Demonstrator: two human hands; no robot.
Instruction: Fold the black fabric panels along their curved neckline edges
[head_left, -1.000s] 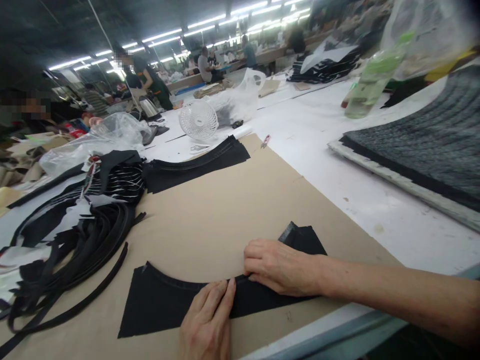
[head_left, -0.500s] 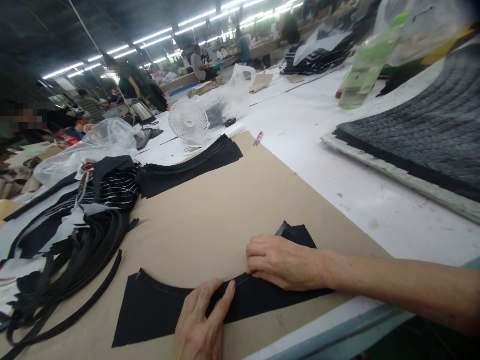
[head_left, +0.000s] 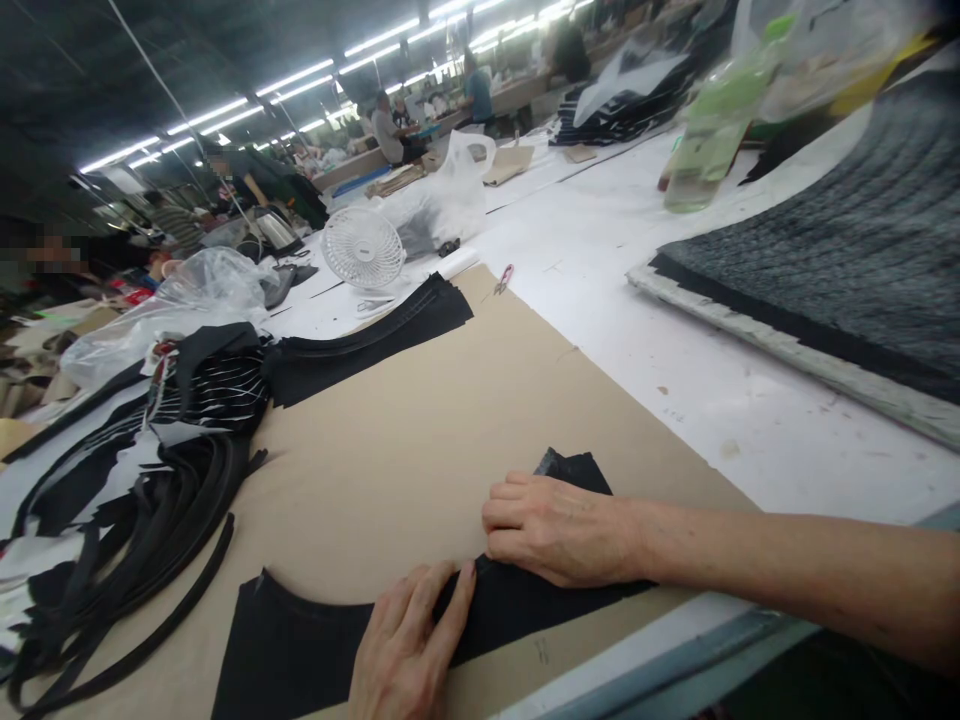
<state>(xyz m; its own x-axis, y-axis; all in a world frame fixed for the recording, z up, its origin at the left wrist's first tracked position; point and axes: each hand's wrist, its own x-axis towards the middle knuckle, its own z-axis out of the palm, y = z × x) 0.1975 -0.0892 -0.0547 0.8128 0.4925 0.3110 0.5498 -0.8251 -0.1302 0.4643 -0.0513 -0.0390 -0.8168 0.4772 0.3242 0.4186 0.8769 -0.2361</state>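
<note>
A black fabric piece [head_left: 277, 640] with a curved upper edge lies on brown paper at the near side of the table. My left hand [head_left: 412, 640] rests on its middle, fingers laid over the cloth near the curved edge and the thumb a little apart. Just to the right, my right hand [head_left: 544, 525] is closed, with curled fingers gripping the folded edge of the same piece; its fingertips are hidden. Farther back, a stack of black curved fabric pieces [head_left: 367, 340] lies on the paper.
Black strips [head_left: 187, 530] and striped cloth pile up at left. Behind are a white fan [head_left: 364, 248], a plastic bag [head_left: 469, 170] and small red-handled snips [head_left: 504, 278]. At right stand a bottle [head_left: 709, 140] and a grey knitted-looking cloth stack [head_left: 817, 250]. People sit in the background.
The view has shifted slightly, so the table things appear a little farther left. Both hands stay on the black fabric piece, now slightly closer together at its edge.
</note>
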